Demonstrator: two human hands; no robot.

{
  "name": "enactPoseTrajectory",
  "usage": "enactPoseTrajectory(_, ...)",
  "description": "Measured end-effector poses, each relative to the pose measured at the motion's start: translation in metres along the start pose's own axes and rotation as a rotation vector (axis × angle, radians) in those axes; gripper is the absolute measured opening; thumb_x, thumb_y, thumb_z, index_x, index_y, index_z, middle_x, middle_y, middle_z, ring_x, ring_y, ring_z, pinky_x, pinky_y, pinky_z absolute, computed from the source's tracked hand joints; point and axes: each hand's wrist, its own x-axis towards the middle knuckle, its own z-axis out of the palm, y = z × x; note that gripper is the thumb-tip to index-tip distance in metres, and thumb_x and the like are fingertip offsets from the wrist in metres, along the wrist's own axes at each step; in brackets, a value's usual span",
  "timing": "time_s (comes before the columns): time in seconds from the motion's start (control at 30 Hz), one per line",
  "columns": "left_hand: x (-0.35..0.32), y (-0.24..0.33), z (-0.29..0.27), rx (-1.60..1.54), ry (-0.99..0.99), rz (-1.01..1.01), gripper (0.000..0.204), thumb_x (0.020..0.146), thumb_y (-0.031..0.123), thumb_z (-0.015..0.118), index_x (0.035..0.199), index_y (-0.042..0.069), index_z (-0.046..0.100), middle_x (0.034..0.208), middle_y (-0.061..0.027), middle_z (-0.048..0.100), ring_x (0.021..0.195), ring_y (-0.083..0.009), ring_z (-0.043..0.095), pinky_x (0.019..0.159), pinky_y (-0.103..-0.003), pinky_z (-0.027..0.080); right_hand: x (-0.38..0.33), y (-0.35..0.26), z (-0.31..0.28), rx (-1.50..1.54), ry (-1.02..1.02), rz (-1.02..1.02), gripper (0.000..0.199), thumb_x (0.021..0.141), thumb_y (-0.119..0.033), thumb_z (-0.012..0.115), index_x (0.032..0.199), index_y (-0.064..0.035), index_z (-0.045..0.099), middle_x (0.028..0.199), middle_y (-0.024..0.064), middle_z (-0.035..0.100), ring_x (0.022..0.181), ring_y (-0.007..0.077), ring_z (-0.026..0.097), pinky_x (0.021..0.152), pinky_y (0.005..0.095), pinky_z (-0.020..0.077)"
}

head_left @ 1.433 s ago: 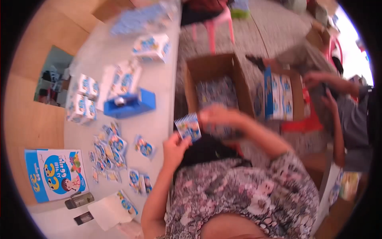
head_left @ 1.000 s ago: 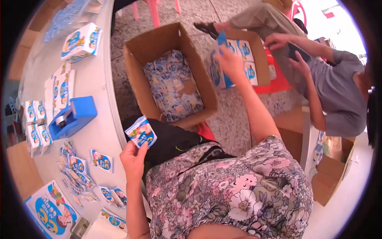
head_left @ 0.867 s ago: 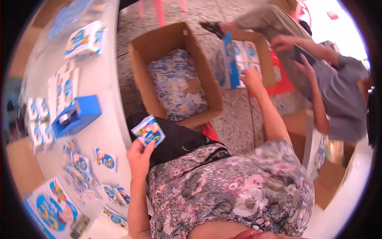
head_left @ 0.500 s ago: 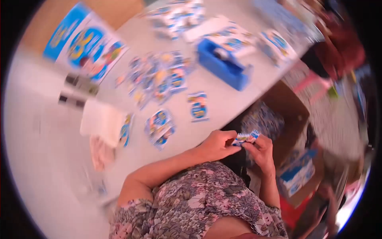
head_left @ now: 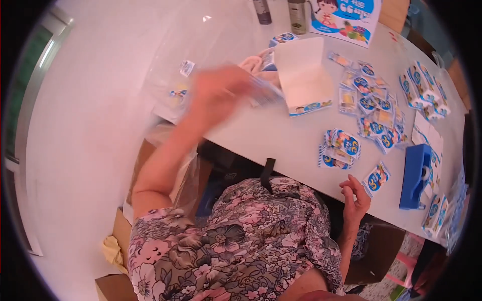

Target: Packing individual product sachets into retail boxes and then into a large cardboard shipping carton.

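1. Small blue-and-white printed sachet (head_left: 376, 179): flat on the white worktop (head_left: 281, 135), tilted, just beside the right hand's fingertips, near the blue tape dispenser.
2. Clear plastic bag (head_left: 261, 90): blurred at the raised left hand, over the worktop's left end; contents not discernible.

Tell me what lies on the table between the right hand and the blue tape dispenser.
In the head view, one small blue-and-white packet lies on the table between the right hand and the blue tape dispenser.

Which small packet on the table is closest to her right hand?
The lone packet just beside the right hand, left of the blue tape dispenser; the others lie farther up the table.
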Motion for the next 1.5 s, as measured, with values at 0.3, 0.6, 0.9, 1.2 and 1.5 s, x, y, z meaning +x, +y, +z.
enactPoseTrajectory(0.3, -0.073, -0.227, -0.095, 0.714, 0.006, -0.232, 0.01, 0.085, 0.018, 0.069, 0.086, 0.008, 0.069, 0.081, -0.0126, 0.068, 0.068, -0.0291, 0.064, 0.062, -0.037, 0.05, -0.002, 0.02, 0.009, 0.014, 0.108, 0.331, 0.023, 0.095, -0.01, 0.06, 0.113, 0.0028, 0.066, 0.085, 0.0059, 0.068, 0.073, 0.0093, 0.059, 0.068, 0.0225, 0.0486)
enactPoseTrajectory(0.6, -0.082, -0.18, -0.106, 0.512, -0.107, -0.406, 0.025, 0.087, -0.003, 0.059, 0.11, 0.0, 0.067, 0.11, -0.0131, 0.069, 0.106, -0.0243, 0.064, 0.093, -0.034, 0.049, 0.044, 0.024, -0.026, -0.51, 0.076, 0.181, 0.041, 0.081, -0.016, 0.075, 0.119, -0.0039, 0.064, 0.12, 0.0075, 0.062, 0.1, 0.0167, 0.059, 0.074, 0.0282, 0.0485)
enactPoseTrajectory(0.9, -0.079, 0.021, 0.147, -0.365, -0.423, -0.031, 0.038, 0.066, 0.008, 0.079, 0.101, 0.005, 0.065, 0.104, -0.0108, 0.064, 0.097, -0.0298, 0.061, 0.085, -0.039, 0.05, 0.111, 0.0, 0.002, -0.849, -0.577, -0.136, 0.085, 0.067, -0.022, 0.081, 0.142, -0.0111, 0.043, 0.142, 0.0144, 0.047, 0.132, 0.0329, 0.042, 0.109, 0.0434, 0.034)
enactPoseTrajectory(1.2, -0.067, 0.002, 0.217, -0.295, -0.418, 0.04, 0.097, 0.06, 0.022, 0.088, 0.142, 0.011, 0.037, 0.144, -0.0176, 0.037, 0.13, -0.0409, 0.039, 0.106, -0.045, 0.038, 0.128, 0.02, 0.021, -1.024, -0.538, -0.358, 0.054, 0.069, -0.019, 0.078, 0.117, -0.0082, 0.057, 0.096, 0.0097, 0.064, 0.092, 0.0305, 0.063, 0.076, 0.0432, 0.0497)
enactPoseTrajectory(1.5, -0.06, 0.016, 0.241, -0.762, -0.485, -0.169, 0.084, 0.064, 0.014, 0.086, 0.137, 0.011, 0.045, 0.131, -0.0161, 0.053, 0.118, -0.0324, 0.055, 0.097, -0.04, 0.046, 0.128, -0.004, 0.0, -0.373, -0.741, 0.393, 0.043, 0.074, -0.023, 0.072, 0.111, -0.0029, 0.063, 0.093, 0.0159, 0.067, 0.084, 0.0288, 0.064, 0.076, 0.0374, 0.0502)
